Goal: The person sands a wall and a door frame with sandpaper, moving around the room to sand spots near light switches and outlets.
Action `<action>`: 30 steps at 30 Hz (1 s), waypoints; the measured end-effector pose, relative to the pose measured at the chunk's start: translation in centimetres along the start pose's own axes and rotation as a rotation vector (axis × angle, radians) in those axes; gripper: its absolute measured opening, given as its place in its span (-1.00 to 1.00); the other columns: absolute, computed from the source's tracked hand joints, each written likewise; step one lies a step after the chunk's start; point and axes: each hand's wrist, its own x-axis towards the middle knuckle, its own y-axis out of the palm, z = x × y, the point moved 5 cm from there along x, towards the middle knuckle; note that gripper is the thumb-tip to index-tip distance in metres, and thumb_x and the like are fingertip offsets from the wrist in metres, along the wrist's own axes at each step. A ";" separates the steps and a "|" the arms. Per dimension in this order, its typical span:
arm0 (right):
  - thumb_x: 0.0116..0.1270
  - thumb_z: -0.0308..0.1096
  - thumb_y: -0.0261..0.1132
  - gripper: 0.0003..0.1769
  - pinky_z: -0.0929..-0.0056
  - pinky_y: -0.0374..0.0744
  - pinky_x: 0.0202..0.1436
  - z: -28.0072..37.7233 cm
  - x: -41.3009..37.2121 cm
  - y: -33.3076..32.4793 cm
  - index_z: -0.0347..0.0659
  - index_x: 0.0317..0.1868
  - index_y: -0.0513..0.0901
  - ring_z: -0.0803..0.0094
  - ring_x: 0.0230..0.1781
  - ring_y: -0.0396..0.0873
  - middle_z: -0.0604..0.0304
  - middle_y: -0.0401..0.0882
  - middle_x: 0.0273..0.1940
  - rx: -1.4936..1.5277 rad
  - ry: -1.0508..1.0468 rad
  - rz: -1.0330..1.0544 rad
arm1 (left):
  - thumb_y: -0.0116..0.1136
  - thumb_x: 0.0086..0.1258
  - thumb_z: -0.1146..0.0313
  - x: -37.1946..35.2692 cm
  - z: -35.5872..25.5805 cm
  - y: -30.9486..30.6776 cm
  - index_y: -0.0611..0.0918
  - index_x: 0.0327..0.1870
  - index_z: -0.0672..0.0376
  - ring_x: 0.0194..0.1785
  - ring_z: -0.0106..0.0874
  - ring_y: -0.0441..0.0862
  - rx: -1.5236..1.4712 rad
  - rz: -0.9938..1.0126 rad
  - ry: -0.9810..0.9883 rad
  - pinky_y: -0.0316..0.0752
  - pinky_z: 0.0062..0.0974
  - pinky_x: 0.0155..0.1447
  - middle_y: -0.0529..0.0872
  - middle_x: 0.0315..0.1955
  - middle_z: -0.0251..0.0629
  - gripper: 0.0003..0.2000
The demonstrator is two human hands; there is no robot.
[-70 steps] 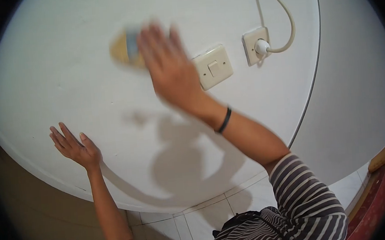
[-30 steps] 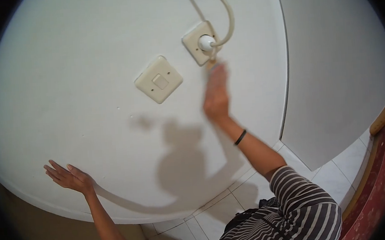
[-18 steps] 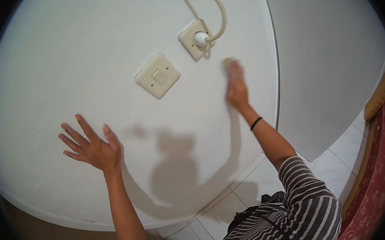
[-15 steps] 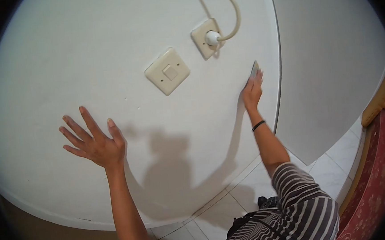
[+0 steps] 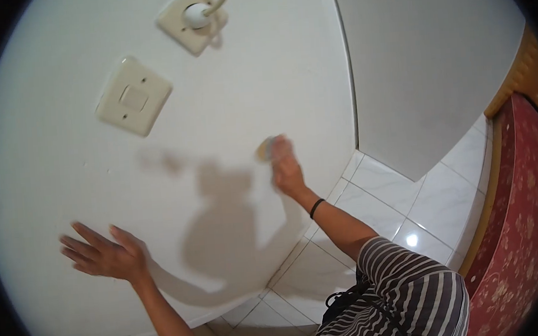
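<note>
My left hand (image 5: 110, 254) rests against or close to the white wall (image 5: 233, 95), its fingers stretched out and nothing in it. Further right, my right hand (image 5: 287, 166) presses a small flat yellow and grey object (image 5: 266, 149) against the wall. Motion blurs the fingers and the object, so its exact kind is unclear. Above my left hand sits a cream light switch (image 5: 134, 97). A cream socket (image 5: 174, 15) with a white plug (image 5: 196, 15) and cable in it is higher up.
A smooth grey panel (image 5: 430, 63) stands right of the wall's edge. White floor tiles (image 5: 370, 192) lie below. At the far right is a red floral-patterned piece of furniture (image 5: 511, 244) with a yellowish part (image 5: 521, 72) above it.
The view has shifted, so the switch and socket appear further left. My right hand has moved down the wall with the object. My left hand sits lower below the switch, its fingers closer together.
</note>
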 end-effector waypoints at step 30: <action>0.35 -0.69 0.09 -0.35 -0.14 0.10 0.68 17.0 -2.1 4.5 -0.50 0.48 0.32 -0.11 0.66 0.07 -0.27 0.15 0.59 0.278 0.086 -0.103 | -0.25 0.61 -0.13 -11.0 -5.2 -0.2 0.61 0.41 0.02 0.69 0.13 -0.04 -0.163 0.184 0.181 -0.45 0.07 0.66 0.19 0.60 0.16 -0.40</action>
